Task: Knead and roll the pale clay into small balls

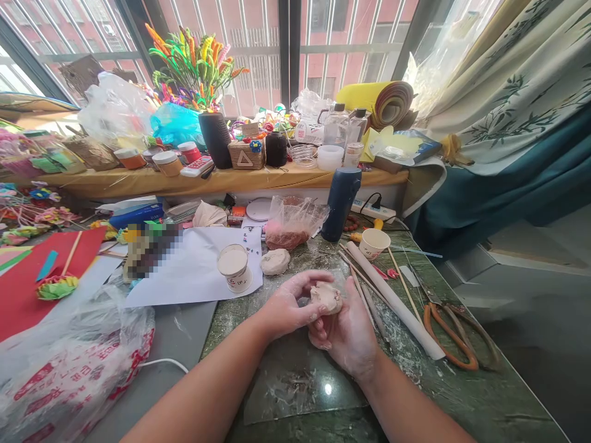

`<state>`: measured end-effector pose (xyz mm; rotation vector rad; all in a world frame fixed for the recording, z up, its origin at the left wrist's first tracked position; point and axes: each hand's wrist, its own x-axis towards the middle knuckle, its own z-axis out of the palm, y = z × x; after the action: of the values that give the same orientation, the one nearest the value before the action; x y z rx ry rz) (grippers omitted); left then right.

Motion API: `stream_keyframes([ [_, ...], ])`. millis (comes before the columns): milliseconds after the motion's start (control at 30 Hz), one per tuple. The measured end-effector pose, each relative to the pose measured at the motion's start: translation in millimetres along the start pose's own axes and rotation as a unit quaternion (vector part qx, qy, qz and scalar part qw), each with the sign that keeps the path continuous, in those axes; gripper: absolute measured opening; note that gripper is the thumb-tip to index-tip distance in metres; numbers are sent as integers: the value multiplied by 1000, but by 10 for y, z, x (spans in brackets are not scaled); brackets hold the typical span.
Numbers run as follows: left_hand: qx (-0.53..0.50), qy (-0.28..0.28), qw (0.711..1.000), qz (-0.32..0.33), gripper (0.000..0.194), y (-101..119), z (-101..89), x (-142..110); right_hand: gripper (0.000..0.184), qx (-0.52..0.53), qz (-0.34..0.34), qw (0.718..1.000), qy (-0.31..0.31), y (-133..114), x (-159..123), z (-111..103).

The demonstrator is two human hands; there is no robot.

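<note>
A window ledge crowded with craft goods backs a green table (498, 387), its surface dusted with white powder. A pixelated patch on the left hides whatever lies there, and both forearms are cut off at the bottom edge. The left hand (293, 304) grips a lump of pale dough (326, 296) between curled fingers and thumb; the right hand (349, 332) cups it, some of its fingers hidden. The lump sits above a glass sheet (300, 387), its underside covered; roundish and cracked, it shows no clear long axis or pointing end. A smoother, flattened lump (276, 262) rests beyond.
</note>
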<state>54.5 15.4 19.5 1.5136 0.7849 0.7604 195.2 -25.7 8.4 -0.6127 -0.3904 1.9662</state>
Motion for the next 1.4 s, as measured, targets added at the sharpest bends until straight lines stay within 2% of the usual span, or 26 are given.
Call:
stream_keyframes([
  [33, -26, 16, 999, 18, 60, -14, 0, 3, 57, 13, -13, 1000, -5, -24, 7, 8],
  [133, -40, 49, 996, 60, 67, -42, 2, 12, 29, 23, -68, 997, 7, -79, 29, 23],
  [267, 69, 52, 996, 35, 71, -47, 23, 20, 22, 30, -62, 997, 29, -123, 40, -3],
  [400, 117, 50, 990, 63, 70, -45, 31, 31, 27, 78, -37, 994, 61, -177, 32, -54],
  [500, 117, 36, 989, 80, 68, -40, 16, 30, 32, 88, -58, 990, 93, -200, 26, -78],
  [600, 97, 25, 990, 96, 59, -48, -1, 18, 40, 60, -99, 991, 63, -191, 8, -74],
  [700, 67, 27, 992, 107, 52, -81, -15, 10, 48, 16, -107, 994, 33, -164, -18, -59],
  [967, -32, 109, 985, 132, 49, -169, -50, 61, 58, -117, -85, 989, 35, -113, -53, -39],
  [1033, -36, 127, 982, 137, 47, -189, -68, 73, 58, -119, -100, 986, 51, -118, -45, -47],
  [1167, -9, 155, 978, 137, 42, -196, -79, 62, 55, -97, -175, 975, 97, -150, 10, -48],
  [1233, 43, 157, 979, 125, 37, -158, -57, 42, 48, -80, -185, 977, 68, -155, 30, -17],
  [1267, 80, 155, 977, 124, 35, -129, -41, 32, 48, -73, -168, 982, 38, -150, 30, 7],
  [1400, 224, 158, 951, 140, 30, -3, 4, 6, 65, -53, -46, 993, -90, -80, -37, 108],
])
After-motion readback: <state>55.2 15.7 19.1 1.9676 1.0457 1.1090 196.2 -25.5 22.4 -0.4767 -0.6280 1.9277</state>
